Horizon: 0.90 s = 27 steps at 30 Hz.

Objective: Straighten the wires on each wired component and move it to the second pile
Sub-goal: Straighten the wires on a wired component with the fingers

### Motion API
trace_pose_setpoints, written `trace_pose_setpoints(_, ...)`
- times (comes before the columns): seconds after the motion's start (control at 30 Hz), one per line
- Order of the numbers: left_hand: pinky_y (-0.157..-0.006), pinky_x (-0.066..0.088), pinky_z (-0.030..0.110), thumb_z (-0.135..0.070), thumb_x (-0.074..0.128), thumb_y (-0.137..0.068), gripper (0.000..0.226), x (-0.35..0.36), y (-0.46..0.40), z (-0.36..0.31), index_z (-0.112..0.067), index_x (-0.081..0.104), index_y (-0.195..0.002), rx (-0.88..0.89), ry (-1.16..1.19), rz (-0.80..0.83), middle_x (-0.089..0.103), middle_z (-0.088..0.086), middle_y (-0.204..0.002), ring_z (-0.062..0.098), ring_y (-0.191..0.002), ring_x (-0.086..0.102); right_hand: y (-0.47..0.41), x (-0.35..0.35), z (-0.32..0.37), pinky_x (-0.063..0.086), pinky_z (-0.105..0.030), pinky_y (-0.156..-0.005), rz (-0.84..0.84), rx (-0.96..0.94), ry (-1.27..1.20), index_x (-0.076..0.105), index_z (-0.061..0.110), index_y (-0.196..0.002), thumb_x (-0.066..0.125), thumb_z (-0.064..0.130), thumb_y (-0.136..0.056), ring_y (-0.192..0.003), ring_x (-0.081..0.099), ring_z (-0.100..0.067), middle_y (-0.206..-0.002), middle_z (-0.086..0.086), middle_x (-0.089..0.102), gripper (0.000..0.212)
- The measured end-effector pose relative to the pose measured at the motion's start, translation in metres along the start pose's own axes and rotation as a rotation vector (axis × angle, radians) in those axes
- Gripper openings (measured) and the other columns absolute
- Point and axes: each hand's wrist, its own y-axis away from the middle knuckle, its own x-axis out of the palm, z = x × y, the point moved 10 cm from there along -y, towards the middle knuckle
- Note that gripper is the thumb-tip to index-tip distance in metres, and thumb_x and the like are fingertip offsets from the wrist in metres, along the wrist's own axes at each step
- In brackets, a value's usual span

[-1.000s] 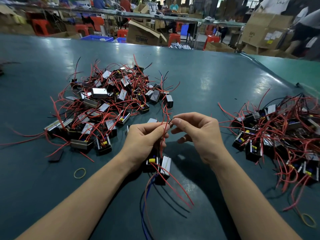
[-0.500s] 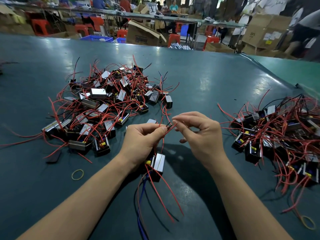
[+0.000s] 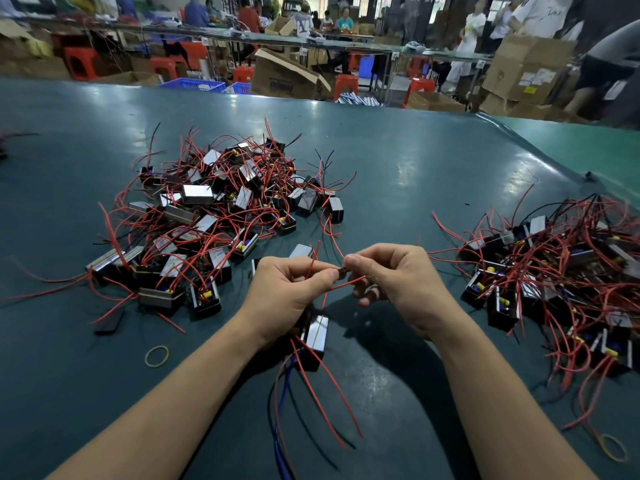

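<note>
A small black wired component (image 3: 313, 341) with a silvery face hung tilted just above the bench, its red wire (image 3: 346, 283) pulled taut, other red, blue and black leads trailing below, between a big tangled pile (image 3: 214, 216) on the left and the second pile (image 3: 561, 271) on the right.

I get one view, worn on the head: wide-angle, looking forward and down across the dark green matte tabletop (image 3: 433, 174), close over both forearms, the workshop behind.
</note>
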Motion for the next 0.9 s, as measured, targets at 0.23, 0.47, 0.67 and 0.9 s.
trace_pose_setpoints(0.23, -0.043, 0.034, 0.006, 0.005, 0.064, -0.087, 0.008, -0.001, 0.000, -0.003, 0.003, 0.072, -0.087, 0.013, 0.037, -0.023, 0.052, -0.014, -0.041, -0.004, -0.037, 0.043, 0.007, -0.002, 0.025, 0.042, -0.029, -0.045, -0.172, -0.313, 0.551, 0.064, 0.009, -0.067, 0.072, 0.027, -0.087, -0.046, 0.051, -0.019, -0.050, -0.001, 0.053, 0.028)
trace_pose_setpoints(0.47, -0.042, 0.044, 0.012, 0.003, 0.067, -0.086, 0.013, -0.004, 0.001, 0.000, -0.004, 0.073, -0.076, -0.006, 0.066, -0.074, 0.058, -0.004, -0.052, -0.002, -0.041, 0.048, 0.025, 0.024, 0.053, 0.037, -0.035, -0.045, -0.313, -0.711, 1.020, 0.050, 0.007, -0.060, 0.071, 0.016, -0.087, -0.049, 0.037, -0.027, -0.057, 0.003, 0.040, 0.035)
trace_pose_setpoints(0.67, -0.046, 0.036, 0.011, -0.002, 0.069, -0.085, 0.015, -0.009, -0.002, 0.004, -0.010, 0.073, -0.072, -0.029, 0.068, -0.133, 0.061, -0.011, -0.052, -0.003, -0.042, 0.044, 0.029, 0.010, 0.051, 0.051, -0.043, -0.057, -0.107, -0.703, 0.876, 0.072, 0.008, -0.095, 0.076, 0.019, -0.083, -0.058, 0.055, -0.022, -0.079, -0.002, 0.062, 0.016)
trace_pose_setpoints(0.9, -0.038, 0.028, 0.011, -0.004, 0.069, -0.086, 0.019, -0.004, 0.000, 0.005, -0.011, 0.069, -0.068, -0.054, 0.048, -0.091, 0.051, -0.012, -0.042, -0.001, -0.035, 0.035, 0.030, 0.012, 0.060, 0.050, -0.037, -0.053, -0.110, -0.835, 0.983, 0.077, 0.013, -0.105, 0.075, 0.009, -0.081, -0.057, 0.056, -0.025, -0.085, -0.008, 0.066, 0.024)
